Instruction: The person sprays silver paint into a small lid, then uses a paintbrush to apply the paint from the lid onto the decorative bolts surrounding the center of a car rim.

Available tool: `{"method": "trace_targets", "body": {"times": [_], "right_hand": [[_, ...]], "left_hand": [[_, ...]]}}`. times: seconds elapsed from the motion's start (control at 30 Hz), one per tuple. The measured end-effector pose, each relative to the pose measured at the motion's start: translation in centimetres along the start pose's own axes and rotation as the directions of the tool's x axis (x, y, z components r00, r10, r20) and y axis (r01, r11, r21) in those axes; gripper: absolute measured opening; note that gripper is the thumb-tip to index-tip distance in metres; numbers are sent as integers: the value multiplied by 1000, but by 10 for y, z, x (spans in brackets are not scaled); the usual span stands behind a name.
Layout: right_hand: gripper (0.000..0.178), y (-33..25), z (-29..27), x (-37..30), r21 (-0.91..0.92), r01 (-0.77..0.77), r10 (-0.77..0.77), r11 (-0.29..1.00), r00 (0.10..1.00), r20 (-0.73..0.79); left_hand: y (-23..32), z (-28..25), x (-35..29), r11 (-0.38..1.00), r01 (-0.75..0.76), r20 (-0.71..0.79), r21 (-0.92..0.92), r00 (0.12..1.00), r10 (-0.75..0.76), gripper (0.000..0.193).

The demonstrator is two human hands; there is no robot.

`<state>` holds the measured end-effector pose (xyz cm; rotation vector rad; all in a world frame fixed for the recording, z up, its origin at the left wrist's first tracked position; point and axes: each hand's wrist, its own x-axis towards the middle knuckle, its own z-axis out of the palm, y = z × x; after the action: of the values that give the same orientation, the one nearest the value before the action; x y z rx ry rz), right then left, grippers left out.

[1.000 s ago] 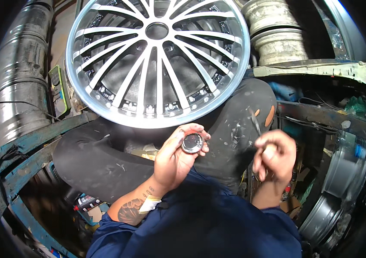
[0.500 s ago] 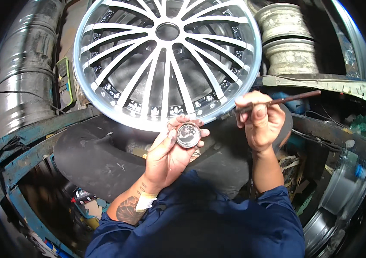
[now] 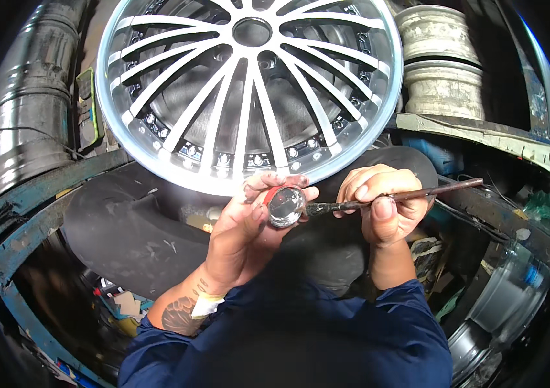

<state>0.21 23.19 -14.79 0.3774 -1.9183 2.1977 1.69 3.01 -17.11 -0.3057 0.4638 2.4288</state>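
The brush (image 3: 427, 192) is below the wheel (image 3: 245, 107), toward its lower right, with its long axis nearly level and running left to right; the bristles (image 3: 317, 209) point left, and the handle end points right and slightly higher. A small round pot (image 3: 286, 207), red along its upper left side, is just below the wheel's near edge, mouth facing up; it contains a dark, glossy substance (image 3: 282, 204), with pale streaks toward the lower right of the inside. The bristle tip is at the pot's right edge — whether it makes contact cannot be determined. The left hand (image 3: 236, 233), below the wheel, is half curled, grasping the pot between thumb and fingers; dark stains mark its fingertips. The right hand (image 3: 388, 226), below the wheel's lower right edge, is mostly folded, grasping the brush between thumb and fingers — the handle projects past it. Two worn rims (image 3: 443, 90) are stacked right of the wheel; shiny metal cylinders (image 3: 26, 123) are to its left.
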Motion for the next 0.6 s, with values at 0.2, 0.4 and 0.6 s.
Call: {"method": "trace_targets", "body": {"times": [0.2,0.4,0.6], "right_hand": [[13,2,-1,-4,6,-30,30,1000,999,14],[12,3,2,-1,-105,42,-38,994,998,40],[15,2,3,4,-101,151,-142,983,985,97]], "left_hand": [[0,-1,1,1000,-5,7,-18,1000,5,50],[2,0,-2,999,18,5,-26,1000,-18,51],[-1,-2,-1,999,-21,23,-33,999,22,51]]}}
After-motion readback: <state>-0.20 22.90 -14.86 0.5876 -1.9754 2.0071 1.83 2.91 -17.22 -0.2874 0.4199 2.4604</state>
